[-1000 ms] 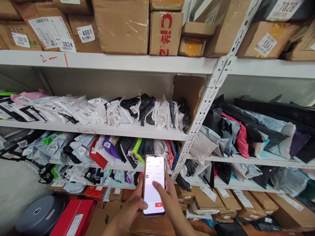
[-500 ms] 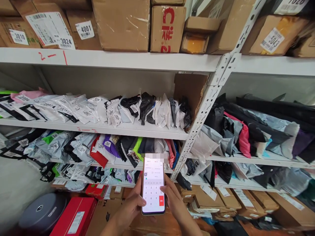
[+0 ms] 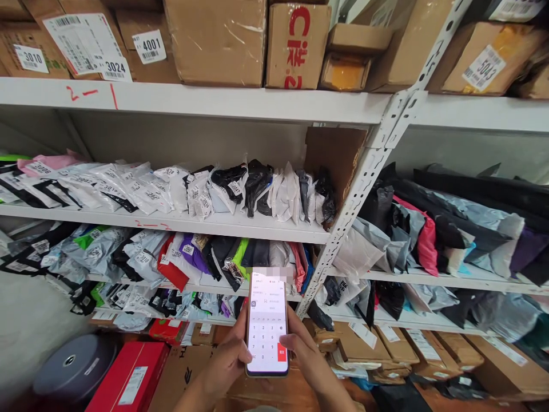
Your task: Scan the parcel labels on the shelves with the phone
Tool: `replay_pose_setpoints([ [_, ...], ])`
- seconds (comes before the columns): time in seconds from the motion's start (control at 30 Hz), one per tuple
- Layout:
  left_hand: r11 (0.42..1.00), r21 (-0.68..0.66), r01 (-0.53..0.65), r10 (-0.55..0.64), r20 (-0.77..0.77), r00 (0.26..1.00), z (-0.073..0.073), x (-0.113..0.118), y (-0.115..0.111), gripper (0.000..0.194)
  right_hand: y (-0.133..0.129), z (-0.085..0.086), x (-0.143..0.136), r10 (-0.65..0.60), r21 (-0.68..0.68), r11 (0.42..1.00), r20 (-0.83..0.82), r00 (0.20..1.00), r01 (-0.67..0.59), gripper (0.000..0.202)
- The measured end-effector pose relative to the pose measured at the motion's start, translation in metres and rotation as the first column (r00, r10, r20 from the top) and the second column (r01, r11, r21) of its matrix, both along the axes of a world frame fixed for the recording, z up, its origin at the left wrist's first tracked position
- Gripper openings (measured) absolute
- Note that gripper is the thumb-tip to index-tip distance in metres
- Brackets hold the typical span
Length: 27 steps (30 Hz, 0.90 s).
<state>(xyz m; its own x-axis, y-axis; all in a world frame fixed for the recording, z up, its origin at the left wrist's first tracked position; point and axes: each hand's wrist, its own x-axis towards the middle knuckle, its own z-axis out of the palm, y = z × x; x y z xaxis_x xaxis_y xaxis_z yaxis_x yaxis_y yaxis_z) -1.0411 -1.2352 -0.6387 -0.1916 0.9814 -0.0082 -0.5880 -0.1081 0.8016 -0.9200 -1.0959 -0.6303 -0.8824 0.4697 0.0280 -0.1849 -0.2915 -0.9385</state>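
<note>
Held upright between both hands is a smartphone (image 3: 267, 326), its lit screen showing a number keypad with a red key at the lower right. My left hand (image 3: 230, 356) grips the phone's left edge, with the thumb at the bottom left of the screen. Around the right edge closes my right hand (image 3: 302, 349), its thumb tip touching or hovering just by the red key. The fingers behind the phone are mostly hidden. Beyond the phone, labelled parcel bags (image 3: 146, 194) stand in a row on a white shelf (image 3: 257, 228).
Cardboard boxes (image 3: 217, 43) fill the top shelf. A perforated white post (image 3: 364, 189) slants between two shelf bays. More bagged parcels (image 3: 454, 223) lie at right. Low down are a red box (image 3: 128, 377), a grey round container (image 3: 75, 369) and flat cartons (image 3: 369, 346).
My right thumb has moved slightly down the screen, from the keypad's upper right to the red key. The phone stays in place, and the view has shifted slightly.
</note>
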Motion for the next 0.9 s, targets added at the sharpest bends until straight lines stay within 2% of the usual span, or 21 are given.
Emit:
replay_pose_setpoints([
  [0.13,1.000,-0.025,0.004,-0.004,-0.010,1.000,0.008,0.001,-0.002,0.113,-0.007,-0.002,-0.008,-0.042,-0.073,0.997,-0.021,0.999,0.040,0.047],
  [0.27,0.997,-0.071,-0.015,0.013,-0.031,0.999,0.015,0.001,-0.003,0.112,-0.011,-0.005,-0.012,-0.053,-0.024,0.998,-0.012,0.999,0.053,0.052],
  [0.43,0.999,0.047,0.008,-0.008,-0.010,1.000,0.011,-0.003,-0.003,0.110,-0.010,-0.003,-0.007,0.078,0.099,0.993,-0.074,0.994,-0.071,0.078],
  [0.53,0.998,0.044,0.038,-0.037,-0.027,0.999,0.010,-0.007,-0.004,0.106,-0.010,-0.003,-0.005,0.116,0.055,0.992,-0.091,0.989,-0.111,0.073],
  [0.63,0.998,-0.018,0.064,-0.064,-0.045,0.997,0.012,-0.011,-0.008,0.105,-0.011,-0.007,-0.008,0.041,-0.016,0.999,-0.076,0.996,-0.042,0.061],
  [0.77,0.998,-0.011,0.068,-0.069,-0.032,0.997,0.010,-0.014,-0.010,0.105,-0.013,-0.005,-0.016,-0.058,-0.069,0.996,-0.037,0.998,0.055,0.049],
  [0.9,0.998,-0.063,0.003,-0.010,-0.105,0.994,0.005,-0.013,-0.007,0.100,-0.013,0.007,-0.027,-0.137,-0.020,0.990,0.042,0.990,0.138,0.060],
])
